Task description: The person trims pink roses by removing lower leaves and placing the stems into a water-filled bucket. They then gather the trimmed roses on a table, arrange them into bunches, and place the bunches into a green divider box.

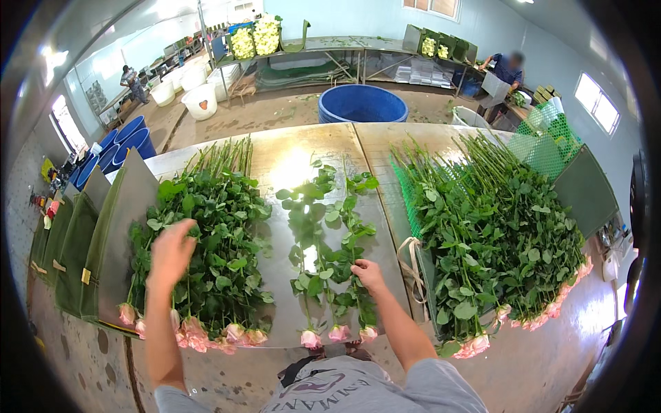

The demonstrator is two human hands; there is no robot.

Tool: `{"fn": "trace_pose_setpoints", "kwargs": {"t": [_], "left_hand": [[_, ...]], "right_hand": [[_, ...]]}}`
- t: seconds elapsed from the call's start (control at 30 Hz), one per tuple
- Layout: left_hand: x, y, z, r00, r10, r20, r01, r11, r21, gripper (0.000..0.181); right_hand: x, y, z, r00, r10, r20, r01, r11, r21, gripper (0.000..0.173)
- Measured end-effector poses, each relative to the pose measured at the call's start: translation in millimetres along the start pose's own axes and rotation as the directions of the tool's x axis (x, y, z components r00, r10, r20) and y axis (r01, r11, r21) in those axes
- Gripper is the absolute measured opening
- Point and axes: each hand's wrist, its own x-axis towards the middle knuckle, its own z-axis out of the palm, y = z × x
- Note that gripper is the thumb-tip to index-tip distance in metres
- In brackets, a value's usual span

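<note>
Three pink roses lie apart on the metal tabletop (281, 310) before me, blooms at the near edge and leafy stems pointing away. My right hand (367, 274) pinches the stem of the rightmost rose (368, 334) between thumb and fingers. Beside it are the middle rose (339, 333) and the left rose (311, 339). My left hand (173, 250), blurred, is over the left pile of roses (222, 258), with its fingers apart and nothing visible in them. To the right, a larger pile of roses (496, 242) rests partly on green plastic mesh (405, 199).
Upright green fabric-covered dividers (98, 248) line the left end of the table. A green panel (586, 188) and a cloth strap (413, 268) are at the right. Beyond the table stand a large blue tub (363, 103) and white tubs (200, 101). A person (506, 69) works at the far right.
</note>
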Motion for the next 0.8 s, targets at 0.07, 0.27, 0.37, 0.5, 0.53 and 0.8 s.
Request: {"fn": "trace_pose_setpoints", "kwargs": {"t": [0.07,0.27,0.37,0.5,0.53,0.8], "left_hand": [[-4.5,55.1,39.7,0.960,-0.094,0.262,0.184,0.922,-0.340,0.033],[-45.2,171.8,197.1,0.838,-0.019,0.546,0.422,0.658,-0.624,0.036],[-57.8,213.0,262.1,0.862,0.013,0.507,0.373,0.661,-0.651,0.041],[-52.5,242.0,271.4,0.727,-0.084,0.681,0.650,0.403,-0.644,0.045],[-52.3,244.3,269.5,0.723,-0.106,0.683,0.676,0.309,-0.669,0.044],[-45.6,179.0,130.0,0.822,-0.224,0.524,0.549,0.068,-0.833,0.036]], "right_hand": [[0.0,-2.0,-6.5,1.000,0.009,0.009,-0.009,0.999,0.044,0.037],[-9.8,-26.2,-6.1,0.988,0.028,0.150,-0.054,0.983,0.177,0.034],[-8.0,-31.5,-14.3,0.995,-0.032,0.097,0.013,0.982,0.188,0.031],[-9.6,-49.2,-15.5,0.984,-0.056,0.166,-0.002,0.943,0.332,0.029],[-9.4,-53.9,-12.9,0.980,-0.074,0.184,0.006,0.937,0.348,0.030],[-22.3,-104.5,6.3,0.945,-0.194,0.264,0.135,0.964,0.227,0.034]]}}
